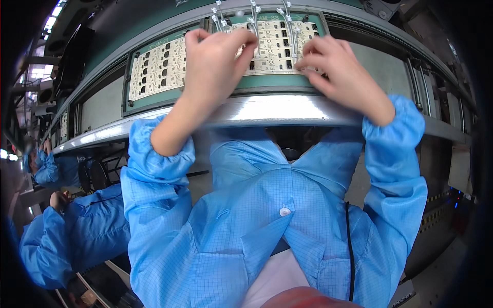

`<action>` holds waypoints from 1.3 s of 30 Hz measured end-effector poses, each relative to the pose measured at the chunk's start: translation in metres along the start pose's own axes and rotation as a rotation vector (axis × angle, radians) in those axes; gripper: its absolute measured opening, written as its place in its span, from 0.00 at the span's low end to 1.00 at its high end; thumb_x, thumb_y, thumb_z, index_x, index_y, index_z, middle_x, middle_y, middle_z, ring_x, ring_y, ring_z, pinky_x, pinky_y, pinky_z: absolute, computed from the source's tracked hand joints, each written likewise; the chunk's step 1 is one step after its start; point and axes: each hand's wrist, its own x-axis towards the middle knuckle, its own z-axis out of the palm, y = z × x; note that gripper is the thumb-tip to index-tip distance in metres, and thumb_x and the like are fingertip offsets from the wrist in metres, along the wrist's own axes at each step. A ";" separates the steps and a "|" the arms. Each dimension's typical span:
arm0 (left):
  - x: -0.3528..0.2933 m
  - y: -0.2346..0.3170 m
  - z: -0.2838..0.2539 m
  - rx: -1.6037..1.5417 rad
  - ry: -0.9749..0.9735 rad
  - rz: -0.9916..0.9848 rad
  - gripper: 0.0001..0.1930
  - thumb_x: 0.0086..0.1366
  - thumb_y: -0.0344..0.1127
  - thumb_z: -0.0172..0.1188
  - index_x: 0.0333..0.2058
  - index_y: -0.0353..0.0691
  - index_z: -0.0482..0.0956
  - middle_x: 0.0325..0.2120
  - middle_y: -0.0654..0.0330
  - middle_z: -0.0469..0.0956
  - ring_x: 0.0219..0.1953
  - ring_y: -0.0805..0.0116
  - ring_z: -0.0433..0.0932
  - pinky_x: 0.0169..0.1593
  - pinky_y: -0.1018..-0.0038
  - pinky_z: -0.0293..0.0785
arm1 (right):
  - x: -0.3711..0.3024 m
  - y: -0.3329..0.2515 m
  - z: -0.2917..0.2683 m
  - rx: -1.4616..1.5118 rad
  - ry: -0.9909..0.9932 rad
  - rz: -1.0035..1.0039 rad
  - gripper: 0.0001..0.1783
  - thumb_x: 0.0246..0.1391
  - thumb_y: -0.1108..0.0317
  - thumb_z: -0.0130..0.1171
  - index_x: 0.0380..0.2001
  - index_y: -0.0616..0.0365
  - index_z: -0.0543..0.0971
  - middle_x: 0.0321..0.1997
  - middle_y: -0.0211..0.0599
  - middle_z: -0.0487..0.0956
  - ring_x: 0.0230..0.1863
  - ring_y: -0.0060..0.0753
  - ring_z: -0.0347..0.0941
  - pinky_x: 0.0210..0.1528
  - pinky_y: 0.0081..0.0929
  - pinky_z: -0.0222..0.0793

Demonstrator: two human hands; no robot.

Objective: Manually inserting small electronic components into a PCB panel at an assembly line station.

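In the head view, both bare hands reach forward over the shiny curved metal edge [267,110] of a conveyor line and rest on a cream-coloured rectangular circuit board panel with rows of small black components [275,43], which lies in a green frame [272,82] on the line. The left hand [215,59] is curled, with the fingers bent down and pressed together on the left part of this panel; the fingertips seem to pinch something small, but the hand itself hides it, so I cannot tell what is inside the grip. The right hand [341,72] is also half closed, its fingertips [304,60] pressed against the right edge of the same panel, thumb and forefinger close together as in a pinch on a small part. Thin white wires with small white connectors [254,15] stand up just behind the panel, near both hands. A second cream panel of the same kind [156,66] lies to the left, apart from the hands. Both arms wear light blue sleeves with elastic cuffs [164,154]. At the far left, another person in a light blue coat [77,231] works at the same line.
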 end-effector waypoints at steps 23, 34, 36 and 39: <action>-0.026 0.010 0.016 -0.003 -0.140 -0.093 0.04 0.55 0.32 0.69 0.30 0.50 0.85 0.38 0.75 0.83 0.53 0.61 0.73 0.55 0.57 0.59 | 0.021 0.047 -0.006 -0.013 0.416 0.101 0.06 0.55 0.69 0.58 0.33 0.56 0.83 0.36 0.34 0.77 0.44 0.42 0.73 0.52 0.40 0.62; -0.022 0.012 0.003 0.041 -0.203 0.108 0.07 0.56 0.33 0.69 0.35 0.45 0.84 0.41 0.69 0.81 0.55 0.59 0.74 0.55 0.58 0.64 | 0.026 0.053 -0.008 -0.060 0.395 0.121 0.07 0.55 0.70 0.58 0.34 0.58 0.82 0.37 0.38 0.79 0.45 0.45 0.74 0.52 0.41 0.66; -0.024 0.020 -0.002 0.059 -0.237 0.117 0.08 0.56 0.35 0.69 0.35 0.45 0.84 0.42 0.68 0.80 0.55 0.59 0.74 0.55 0.58 0.64 | 0.037 0.063 -0.009 -0.036 0.380 0.125 0.08 0.55 0.72 0.57 0.36 0.58 0.83 0.40 0.40 0.79 0.47 0.47 0.74 0.53 0.43 0.67; -0.006 0.023 -0.003 0.107 -0.279 0.133 0.08 0.58 0.39 0.68 0.34 0.44 0.86 0.41 0.65 0.82 0.53 0.58 0.75 0.54 0.58 0.66 | 0.066 0.082 -0.003 -0.032 0.363 0.085 0.13 0.54 0.74 0.55 0.42 0.59 0.83 0.47 0.44 0.80 0.52 0.51 0.75 0.54 0.45 0.70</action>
